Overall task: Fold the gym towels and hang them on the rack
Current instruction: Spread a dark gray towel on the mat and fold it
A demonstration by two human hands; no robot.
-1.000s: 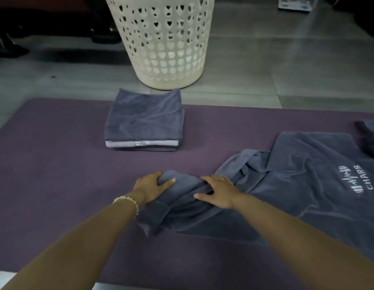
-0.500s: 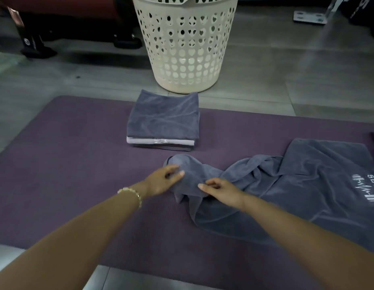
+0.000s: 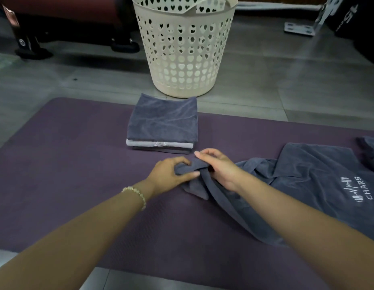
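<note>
L hand (image 3: 171, 174) & R hand (image 3: 220, 169) both grip bunched corner of grey towel (image 3: 307, 185), center frame; rest lies spread at right on purple mat (image 3: 77, 164). Folded stack (image 3: 163, 122) just above hands, basket (image 3: 181, 59) top center.

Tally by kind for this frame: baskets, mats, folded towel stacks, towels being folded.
Basket: 1
Mat: 1
Folded towel stack: 1
Towel being folded: 1
Total: 4
</note>
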